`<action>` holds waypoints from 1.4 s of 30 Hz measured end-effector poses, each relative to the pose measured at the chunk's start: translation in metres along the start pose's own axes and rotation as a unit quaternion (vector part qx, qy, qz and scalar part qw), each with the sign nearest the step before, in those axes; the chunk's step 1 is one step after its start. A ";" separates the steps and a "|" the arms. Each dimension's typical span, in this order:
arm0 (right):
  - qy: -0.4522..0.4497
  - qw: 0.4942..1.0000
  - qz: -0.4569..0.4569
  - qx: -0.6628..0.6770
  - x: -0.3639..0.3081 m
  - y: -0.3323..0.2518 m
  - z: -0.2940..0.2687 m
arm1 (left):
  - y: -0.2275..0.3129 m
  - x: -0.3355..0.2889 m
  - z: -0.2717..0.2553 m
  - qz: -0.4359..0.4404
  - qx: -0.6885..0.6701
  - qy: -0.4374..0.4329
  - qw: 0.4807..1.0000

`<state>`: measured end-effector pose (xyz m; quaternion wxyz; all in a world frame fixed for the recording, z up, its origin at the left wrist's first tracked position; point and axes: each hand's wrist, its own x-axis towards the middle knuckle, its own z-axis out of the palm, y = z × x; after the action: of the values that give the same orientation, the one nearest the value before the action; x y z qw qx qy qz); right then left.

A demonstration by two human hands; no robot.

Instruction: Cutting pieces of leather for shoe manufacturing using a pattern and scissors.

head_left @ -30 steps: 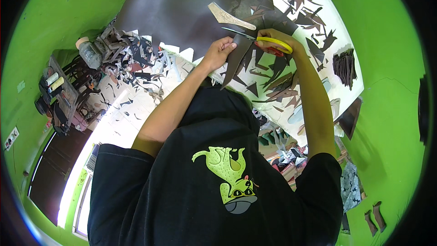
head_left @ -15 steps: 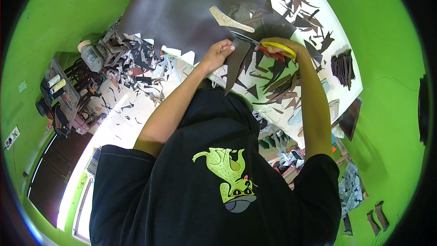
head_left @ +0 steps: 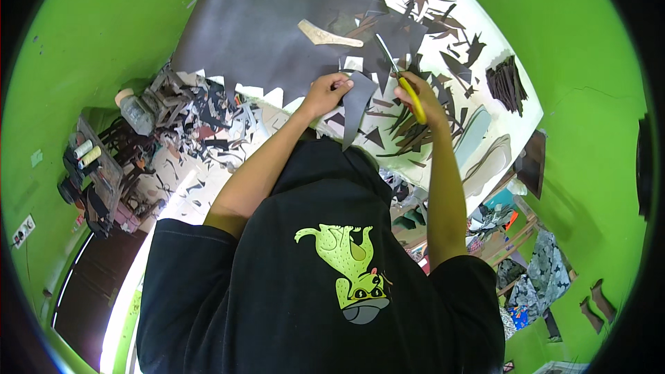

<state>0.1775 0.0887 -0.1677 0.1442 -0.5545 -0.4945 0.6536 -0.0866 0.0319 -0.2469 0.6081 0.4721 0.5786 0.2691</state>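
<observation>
My left hand (head_left: 326,95) pinches the upper edge of a dark grey-brown leather piece (head_left: 356,104), which tapers to a point toward my chest. In my right hand (head_left: 421,97) is a pair of scissors (head_left: 412,99) with yellow handles. Their blades point away from me, up and to the left, apart from the held piece. Beyond both hands lies a large dark leather sheet (head_left: 256,21). A pale bone-shaped template (head_left: 325,34) rests on that sheet.
Leather offcuts (head_left: 415,131) are strewn over the white table (head_left: 509,135), many near my right forearm. A stack of dark strips (head_left: 508,86) lies at its right edge. Grey and beige flat pieces (head_left: 474,134) are close by. Left of the table are a scrap heap (head_left: 211,107) and a jar (head_left: 136,112).
The scissors have come away from the leather piece and turned, their blades now pointing away from me. The leather piece has tilted in my left hand, and my right hand has moved slightly left.
</observation>
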 end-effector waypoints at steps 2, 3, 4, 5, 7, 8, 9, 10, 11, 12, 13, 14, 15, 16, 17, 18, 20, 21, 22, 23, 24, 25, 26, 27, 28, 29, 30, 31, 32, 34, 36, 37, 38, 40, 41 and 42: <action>0.194 0.975 -0.016 -0.102 0.002 0.028 0.017 | -0.002 0.007 0.001 0.002 -0.130 0.017 0.991; 0.240 0.961 -0.037 -0.130 0.004 0.027 0.025 | -0.003 0.012 0.002 -0.018 -0.174 0.037 0.984; 0.291 0.942 -0.054 -0.157 0.004 0.031 0.030 | 0.005 0.014 0.001 -0.011 -0.170 0.033 0.985; 0.328 0.921 -0.045 -0.204 0.007 0.038 0.033 | 0.016 0.016 0.001 -0.042 -0.186 0.060 0.980; 0.384 0.879 -0.041 -0.279 0.010 0.045 0.043 | 0.033 0.015 -0.001 -0.092 -0.204 0.122 0.967; 0.367 0.875 -0.031 -0.315 0.010 0.045 0.046 | 0.034 0.017 -0.005 -0.083 -0.201 0.118 0.969; 0.375 0.850 -0.033 -0.368 0.010 0.045 0.050 | 0.035 0.018 -0.013 -0.103 -0.204 0.097 0.969; 0.378 0.824 -0.033 -0.421 0.009 0.040 0.057 | 0.035 0.017 -0.018 -0.126 -0.207 0.079 0.967; 0.345 0.845 0.013 -0.408 0.006 0.035 0.060 | 0.035 0.017 -0.020 -0.130 -0.225 0.083 0.962; 0.351 0.843 0.010 -0.406 0.006 0.029 0.060 | 0.036 0.019 -0.022 -0.124 -0.222 0.081 0.964; 0.330 0.848 0.048 -0.413 0.004 0.022 0.061 | 0.035 0.019 -0.025 -0.134 -0.245 0.080 0.957; 0.307 0.850 0.086 -0.418 0.003 0.015 0.061 | 0.034 0.021 -0.027 -0.144 -0.268 0.078 0.949; 0.289 0.865 0.107 -0.397 0.002 0.007 0.057 | 0.033 0.022 -0.028 -0.139 -0.265 0.078 0.951; 0.292 0.865 0.103 -0.395 -0.002 -0.004 0.054 | 0.037 0.020 -0.027 -0.139 -0.277 0.082 0.947; 0.279 0.872 0.118 -0.384 -0.007 -0.016 0.051 | 0.041 0.020 -0.028 -0.138 -0.288 0.085 0.944; 0.265 0.879 0.133 -0.374 -0.010 -0.023 0.051 | 0.044 0.019 -0.029 -0.134 -0.285 0.086 0.945; 0.304 0.887 0.067 -0.340 -0.010 -0.033 0.053 | 0.045 0.022 -0.029 -0.122 -0.273 0.079 0.951; 0.276 0.925 0.005 -0.262 -0.008 -0.039 0.055 | 0.046 0.025 -0.032 -0.121 -0.275 0.079 0.950; 0.246 0.951 -0.055 -0.181 -0.009 -0.045 0.059 | 0.046 0.026 -0.034 -0.118 -0.270 0.076 0.952; 0.225 0.964 -0.065 -0.126 0.001 -0.038 0.062 | 0.049 0.027 -0.035 -0.124 -0.303 0.082 0.941; 0.231 0.963 -0.067 -0.122 0.007 -0.030 0.064 | 0.051 0.028 -0.036 -0.131 -0.336 0.088 0.928; 0.213 0.973 -0.062 -0.063 0.014 -0.027 0.067 | 0.052 0.028 -0.040 -0.128 -0.332 0.087 0.931; 0.194 0.979 -0.057 -0.004 0.021 -0.023 0.071 | 0.053 0.026 -0.043 -0.127 -0.375 0.091 0.914; 0.195 0.978 -0.054 0.048 0.028 -0.019 0.076 | 0.054 0.026 -0.046 -0.127 -0.418 0.096 0.894; 0.195 0.978 -0.054 0.049 0.034 -0.016 0.080 | 0.053 0.024 -0.046 -0.127 -0.417 0.096 0.895; 0.171 0.981 -0.050 0.073 0.040 -0.012 0.084 | 0.052 0.022 -0.046 -0.124 -0.421 0.088 0.894; 0.146 0.984 -0.044 0.096 0.045 -0.008 0.089 | 0.051 0.020 -0.047 -0.122 -0.426 0.081 0.893; 0.152 0.982 -0.056 0.103 0.050 -0.008 0.095 | 0.046 0.019 -0.049 -0.123 -0.427 0.083 0.892; 0.149 0.982 -0.054 0.102 0.055 -0.008 0.099 | 0.040 0.017 -0.050 -0.121 -0.426 0.114 0.890; 0.267 0.959 -0.091 -0.002 0.067 -0.009 0.105 | 0.028 0.015 -0.055 -0.122 -0.425 0.148 0.884; 0.287 0.953 -0.090 -0.024 0.081 -0.012 0.103 | 0.014 0.015 -0.061 -0.126 -0.420 0.212 0.873; 0.305 0.945 -0.101 -0.055 0.086 -0.014 0.102 | 0.008 0.014 -0.063 -0.132 -0.421 0.215 0.871; 0.321 0.936 -0.114 -0.087 0.089 -0.020 0.102 | 0.003 0.014 -0.065 -0.116 -0.432 0.235 0.863; 0.302 0.945 -0.090 -0.088 0.094 -0.023 0.100 | 0.001 0.013 -0.069 -0.104 -0.442 0.258 0.853; 0.308 0.939 -0.100 -0.116 0.097 -0.021 0.098 | 0.003 0.013 -0.070 -0.102 -0.441 0.275 0.848; 0.314 0.932 -0.112 -0.143 0.100 -0.020 0.096 | 0.006 0.011 -0.071 -0.100 -0.439 0.291 0.844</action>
<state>0.0532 0.1247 -0.2199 0.2833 -0.6873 -0.5712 0.3479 -0.1511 0.0630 -0.2386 0.5791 -0.0052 0.5944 0.5580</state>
